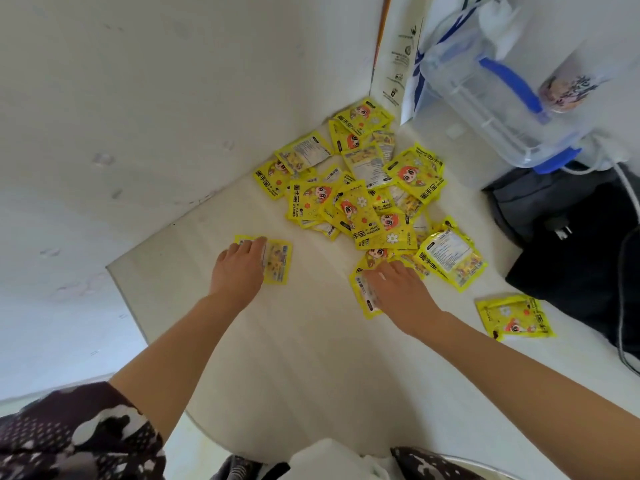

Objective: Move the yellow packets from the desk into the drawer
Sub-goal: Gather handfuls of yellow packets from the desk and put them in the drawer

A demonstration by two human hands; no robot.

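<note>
Several yellow hand-warmer packets (pixel 363 188) lie heaped in the desk's far corner against the wall. My left hand (pixel 240 268) rests on a single yellow packet (pixel 278 259) lying apart on the left, fingers over its left half. My right hand (pixel 398 289) lies on another yellow packet (pixel 362 294) at the near edge of the heap, fingers reaching into the pile. One more packet (pixel 514 317) lies alone at the right. No drawer shows in this view.
The white desk (pixel 294 358) meets a white wall on the left. A clear plastic box with blue handles (pixel 502 98) stands at the back right. A dark bag (pixel 581 237) with white cables sits on the right side.
</note>
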